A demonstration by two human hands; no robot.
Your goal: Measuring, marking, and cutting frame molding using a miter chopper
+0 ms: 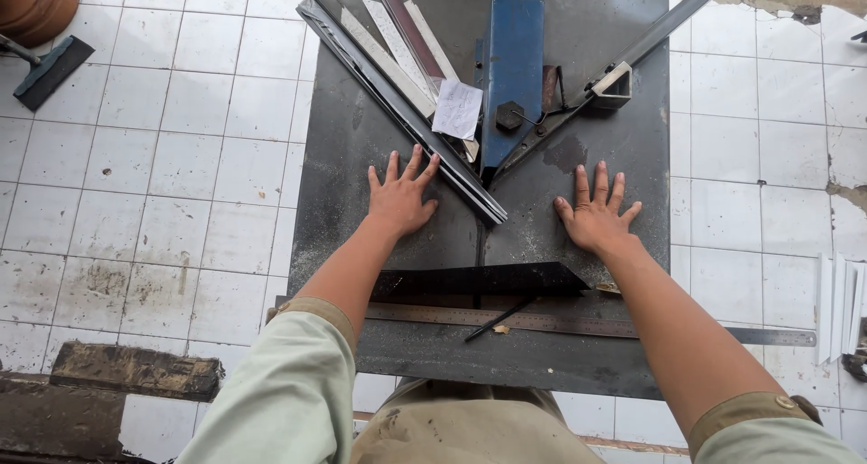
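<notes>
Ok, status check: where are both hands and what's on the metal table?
Left hand flat, open, touching metal strips. Right hand flat on table, holding nothing. Ruler and pencil lie near the front edge.

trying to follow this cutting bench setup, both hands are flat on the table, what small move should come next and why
Probably the left hand shifts right onto the metal strips, since its fingertips sit just beside them and nothing is gripped. The right hand lies flat on the grey table, clear of the blue guard.
</notes>
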